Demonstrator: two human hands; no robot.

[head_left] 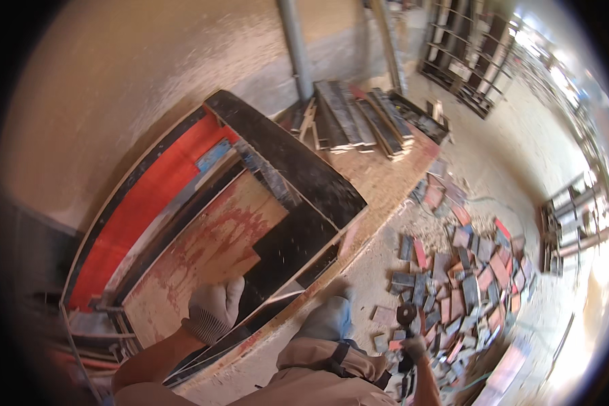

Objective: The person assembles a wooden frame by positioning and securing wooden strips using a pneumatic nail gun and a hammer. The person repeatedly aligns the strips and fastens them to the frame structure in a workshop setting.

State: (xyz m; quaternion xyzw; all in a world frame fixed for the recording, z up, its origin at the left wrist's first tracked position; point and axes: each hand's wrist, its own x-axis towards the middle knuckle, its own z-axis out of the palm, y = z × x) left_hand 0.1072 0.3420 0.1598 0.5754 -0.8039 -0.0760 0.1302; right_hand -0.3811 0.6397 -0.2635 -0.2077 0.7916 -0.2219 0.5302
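Observation:
My left hand (216, 306), in a pale work glove with a ribbed cuff, is closed by the near edge of a large wooden frame with black and red sides. Whatever lies inside its fingers is hidden. Beside it is a black panel (287, 237) on the frame, next to a red-stained board (206, 247). Low on the right, my gloved right hand (415, 347) is wrapped round a dark angle grinder (406, 372). The grinder's round disc (406, 313) points away from me, above the floor and apart from the frame.
A wooden workbench (413, 162) carries a stack of dark boards (348, 115) and a dark tray (419, 115). Several black and reddish offcuts (470, 284) cover the floor at right. Metal racks (467, 61) stand farther off. A thin hose (470, 382) runs near the offcuts.

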